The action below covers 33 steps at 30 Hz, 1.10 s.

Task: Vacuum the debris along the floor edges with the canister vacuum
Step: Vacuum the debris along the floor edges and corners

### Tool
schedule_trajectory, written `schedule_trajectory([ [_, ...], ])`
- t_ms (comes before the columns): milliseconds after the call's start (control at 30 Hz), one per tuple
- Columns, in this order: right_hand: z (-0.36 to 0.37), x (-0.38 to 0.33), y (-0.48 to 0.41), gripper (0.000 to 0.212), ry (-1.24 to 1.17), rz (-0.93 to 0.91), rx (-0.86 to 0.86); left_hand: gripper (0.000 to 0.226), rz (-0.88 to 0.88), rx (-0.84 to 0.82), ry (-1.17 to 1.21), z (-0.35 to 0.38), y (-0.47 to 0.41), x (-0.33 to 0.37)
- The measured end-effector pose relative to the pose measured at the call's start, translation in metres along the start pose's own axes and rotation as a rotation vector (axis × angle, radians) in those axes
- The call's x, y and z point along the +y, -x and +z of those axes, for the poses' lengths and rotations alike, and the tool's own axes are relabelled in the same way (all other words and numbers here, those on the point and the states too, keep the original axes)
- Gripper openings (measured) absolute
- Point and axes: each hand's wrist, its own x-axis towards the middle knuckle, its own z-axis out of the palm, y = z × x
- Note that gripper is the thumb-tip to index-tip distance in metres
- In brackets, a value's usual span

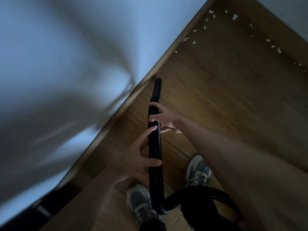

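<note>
Debris [194, 42]: pale scraps along the baseboard [166, 54], well ahead and to the right of the nozzle [157, 88]. Vacuum hose [155, 147]: black, corrugated, long axis pointing at the baseboard. Right hand [164, 120] nearer the nozzle, left hand [141, 157] behind; fingers [153, 120] of both curl round the hose.

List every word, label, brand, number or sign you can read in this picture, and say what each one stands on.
No text can be read in this picture.
On the vacuum hose: no writing shows.
On the grey sneakers: no legible brand or mark.
On the dark object by the wall at the lower left: a pale patch, too blurred to tell whether it is a label.
</note>
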Motion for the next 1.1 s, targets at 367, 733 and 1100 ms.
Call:
schedule_trajectory([
  [367, -0.021, -0.024, -0.003, 0.064, 0.009, -0.019, 0.014, 0.099, 0.027, 0.020, 0.070, 0.006, -0.024, 0.020],
  [733, -0.072, -0.032, -0.014, 0.071, -0.006, -0.044, 0.071, 0.097, -0.005, -0.019, 0.012, 0.013, -0.070, 0.043],
  [1100, -0.117, -0.040, -0.043, 0.070, 0.037, -0.105, 0.093, 0.096, 0.028, -0.049, -0.057, 0.011, -0.129, 0.056],
])
